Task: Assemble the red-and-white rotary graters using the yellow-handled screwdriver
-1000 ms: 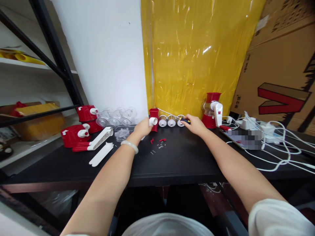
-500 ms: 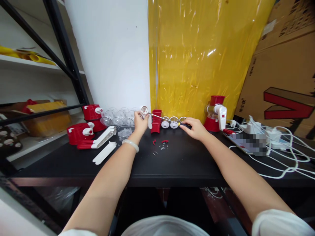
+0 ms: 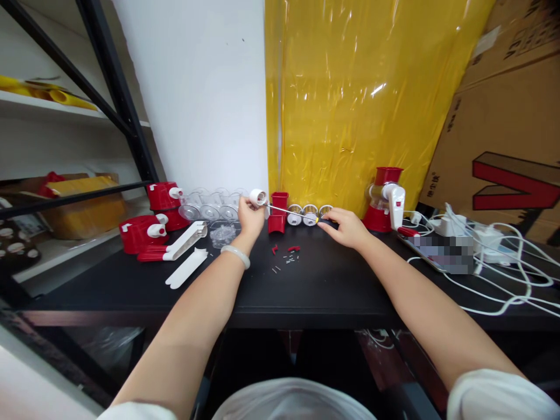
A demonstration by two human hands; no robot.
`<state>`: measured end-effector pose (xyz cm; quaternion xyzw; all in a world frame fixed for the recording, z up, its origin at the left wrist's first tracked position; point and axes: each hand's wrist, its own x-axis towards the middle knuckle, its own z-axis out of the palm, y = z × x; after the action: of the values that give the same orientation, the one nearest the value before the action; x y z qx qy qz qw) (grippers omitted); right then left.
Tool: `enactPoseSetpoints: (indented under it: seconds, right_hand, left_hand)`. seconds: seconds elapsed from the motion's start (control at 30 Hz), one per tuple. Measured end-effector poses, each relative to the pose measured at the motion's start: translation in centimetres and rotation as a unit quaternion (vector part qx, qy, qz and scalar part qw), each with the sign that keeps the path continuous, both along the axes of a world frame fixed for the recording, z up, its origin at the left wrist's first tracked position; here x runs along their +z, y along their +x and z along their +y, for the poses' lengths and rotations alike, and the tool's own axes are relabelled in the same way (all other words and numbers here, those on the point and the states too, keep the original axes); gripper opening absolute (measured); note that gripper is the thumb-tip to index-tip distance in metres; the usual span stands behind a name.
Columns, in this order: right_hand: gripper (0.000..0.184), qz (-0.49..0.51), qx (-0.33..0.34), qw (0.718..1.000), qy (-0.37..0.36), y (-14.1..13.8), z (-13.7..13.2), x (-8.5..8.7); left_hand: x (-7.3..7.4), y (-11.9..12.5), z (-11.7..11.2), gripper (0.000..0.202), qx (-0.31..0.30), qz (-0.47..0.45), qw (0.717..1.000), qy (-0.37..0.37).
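Note:
My left hand (image 3: 249, 217) is closed on a small white cylindrical part (image 3: 258, 197), held up at the back of the black table (image 3: 306, 286). My right hand (image 3: 345, 226) grips the yellow-and-black handle of a screwdriver (image 3: 292, 210); its thin metal shaft reaches left to the white part. A small red housing (image 3: 278, 211) stands just behind the shaft. Beside it sit three metal drum pieces (image 3: 310, 214). Small red clips and screws (image 3: 286, 256) lie on the table in front of my hands.
An assembled red-and-white grinder (image 3: 385, 199) stands right of my right hand. Red bodies (image 3: 142, 233), white handles (image 3: 188, 259) and clear bowls (image 3: 210, 207) lie at the left. A power strip and white cables (image 3: 481, 251) cover the right. Yellow film (image 3: 350, 93) and a cardboard box (image 3: 503, 128) stand behind.
My left hand took the white part off the red housing and raised it to the left. The screwdriver tip has come to the part. The red housing stayed on the table.

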<state>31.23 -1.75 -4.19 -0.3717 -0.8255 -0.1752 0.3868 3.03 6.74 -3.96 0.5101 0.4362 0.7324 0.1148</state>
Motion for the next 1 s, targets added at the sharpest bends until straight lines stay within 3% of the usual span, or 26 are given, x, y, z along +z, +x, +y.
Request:
enactPoseSetpoints:
  seconds: [0.73,1.0]
  right_hand:
    - [0.03,0.0,-0.007,1.0,-0.018,-0.1,-0.2,0.1]
    - [0.032,-0.001,-0.006,1.0,-0.013,-0.1,0.0,0.0]
  left_hand:
    - [0.4,0.2,-1.0,0.034,0.038,0.026,0.999,-0.009]
    - [0.6,0.4,-1.6,0.034,0.027,0.026,0.999,-0.005]
